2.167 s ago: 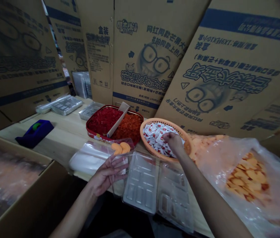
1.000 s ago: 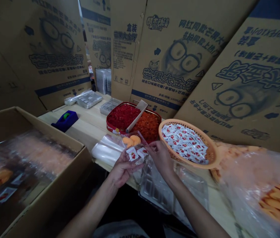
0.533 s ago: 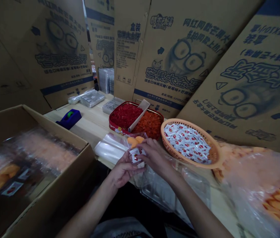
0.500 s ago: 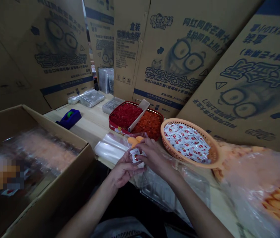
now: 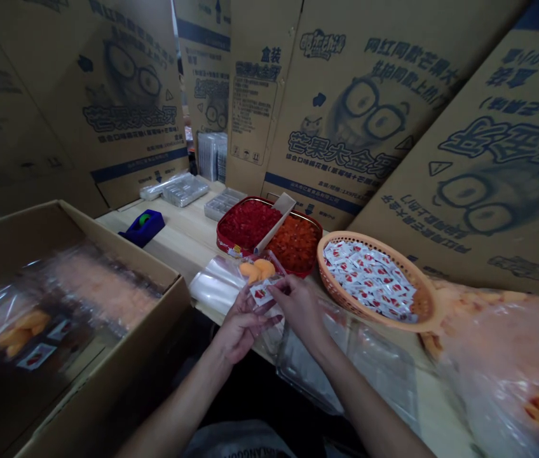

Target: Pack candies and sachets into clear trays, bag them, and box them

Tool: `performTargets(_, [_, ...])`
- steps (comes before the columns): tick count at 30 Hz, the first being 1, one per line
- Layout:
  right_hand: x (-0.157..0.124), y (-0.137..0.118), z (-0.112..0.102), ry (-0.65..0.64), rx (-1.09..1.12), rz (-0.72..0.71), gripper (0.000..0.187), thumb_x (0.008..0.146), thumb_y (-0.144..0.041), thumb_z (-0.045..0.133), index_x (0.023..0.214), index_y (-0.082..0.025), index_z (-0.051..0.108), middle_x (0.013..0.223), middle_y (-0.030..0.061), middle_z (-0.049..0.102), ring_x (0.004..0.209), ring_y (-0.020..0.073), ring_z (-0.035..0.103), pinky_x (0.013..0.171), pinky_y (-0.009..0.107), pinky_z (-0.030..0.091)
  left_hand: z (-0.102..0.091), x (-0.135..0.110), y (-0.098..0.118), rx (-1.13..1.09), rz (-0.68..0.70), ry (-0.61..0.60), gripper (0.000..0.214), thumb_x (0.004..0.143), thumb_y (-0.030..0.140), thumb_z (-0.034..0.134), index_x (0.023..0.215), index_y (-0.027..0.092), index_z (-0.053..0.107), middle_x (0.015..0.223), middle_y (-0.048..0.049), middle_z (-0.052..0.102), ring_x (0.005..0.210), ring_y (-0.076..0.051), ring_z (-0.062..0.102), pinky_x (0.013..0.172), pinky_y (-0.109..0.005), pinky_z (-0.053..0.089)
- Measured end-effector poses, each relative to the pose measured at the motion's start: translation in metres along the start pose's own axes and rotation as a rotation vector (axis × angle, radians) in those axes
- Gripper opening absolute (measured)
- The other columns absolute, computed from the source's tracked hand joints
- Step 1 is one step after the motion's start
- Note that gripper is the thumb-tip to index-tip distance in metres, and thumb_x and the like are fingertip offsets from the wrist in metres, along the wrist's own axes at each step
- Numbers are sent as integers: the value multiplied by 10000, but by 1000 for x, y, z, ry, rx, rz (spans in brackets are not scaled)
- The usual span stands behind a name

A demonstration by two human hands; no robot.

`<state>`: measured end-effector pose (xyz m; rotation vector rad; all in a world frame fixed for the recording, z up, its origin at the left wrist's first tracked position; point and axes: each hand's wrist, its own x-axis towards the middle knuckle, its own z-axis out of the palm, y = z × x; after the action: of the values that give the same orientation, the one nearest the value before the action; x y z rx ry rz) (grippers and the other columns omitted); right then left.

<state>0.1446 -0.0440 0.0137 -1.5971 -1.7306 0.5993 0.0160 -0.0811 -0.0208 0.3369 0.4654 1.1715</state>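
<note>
Between my hands is a small white sachet [image 5: 260, 292] with red print, pinched at its right edge by the fingers of my right hand [image 5: 298, 308]. My left hand [image 5: 239, 327] is curled palm up just below and left of it, around the near end of a clear plastic bag; the sachet partly covers its fingertips. Rounded orange pieces [image 5: 256, 271] lie in the bag's far end. Under that, flat clear plastic sleeves [image 5: 210, 284] rest on the table edge.
An orange basket [image 5: 379, 242] of sachets stands right of a red tin [image 5: 231, 245] holding red and orange bits with a divider. An open carton [image 5: 121, 346] is at left, a blue tape dispenser [image 5: 143, 228] behind it. Clear trays [image 5: 314, 362] lie near my right forearm; tall cartons [image 5: 346, 172] wall the back.
The view has shifted slightly, so things sit a little further right. My right hand has drawn back from the orange pieces, and the sachet now lies flatter and more exposed between my hands.
</note>
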Motion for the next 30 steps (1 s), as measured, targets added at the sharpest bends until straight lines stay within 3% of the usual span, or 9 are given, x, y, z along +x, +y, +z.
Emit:
performTargets(4, [-7,-4,10,9,-209,-142,148,767,-259,563,645,-175,567,746,50,567,761,193,520,688,309,395,-4,1,2,1,6,8,710,567,-78,588,1166,279,455,1199,-29,554,1074,-214,537,930,-432,417])
performTargets(9, [4,-4,3,20,-170,-230,173,807,-270,533,929,-165,597,907,78,553,859,207,518,749,331,418,-14,1,11,-28,19,-3,686,605,-47,575,1198,273,443,1206,-50,555,1098,-252,534,949,-479,392])
performTargets(12, [46,-5,-9,9,-125,-308,142,830,-229,489,887,-179,609,864,60,569,834,181,531,740,295,426,-21,-3,17,-54,0,21,677,606,-39,567,1198,270,456,1234,-60,539,1147,-295,501,959,-495,377])
performTargets(15, [111,-10,-11,-122,-268,-414,169,812,-145,476,828,-186,639,849,47,609,839,164,547,775,272,414,-29,-6,21,-79,-12,68,685,596,-43,550,1196,279,479,1262,-60,523,1186,-312,465,971,-502,362])
performTargets(19, [191,-14,20,-530,-610,-462,227,742,-72,520,809,-208,689,891,42,665,894,167,583,787,243,404,-41,-7,23,-121,-7,148,698,569,-34,546,1167,325,527,1316,-30,480,1200,-333,447,969,-520,350])
performTargets(22, [221,-7,57,-743,-684,-420,233,624,-31,599,669,-232,708,731,20,690,726,168,631,647,220,423,-48,-6,26,-112,2,180,701,551,-16,554,1143,359,554,1364,-12,428,1212,-338,431,957,-515,352])
performTargets(26, [235,7,87,-819,-768,-349,194,571,-27,620,549,-207,688,626,55,682,665,208,649,598,251,436,-52,-1,31,-72,16,248,743,541,-11,577,1155,405,542,1372,-6,417,1206,-336,434,903,-479,396])
performTargets(30, [244,19,94,-826,-806,-314,193,539,-23,647,539,-215,674,663,61,692,743,236,657,651,289,460,-49,6,35,-47,16,318,760,505,-24,616,1152,371,554,1330,-35,455,1150,-339,477,856,-454,434])
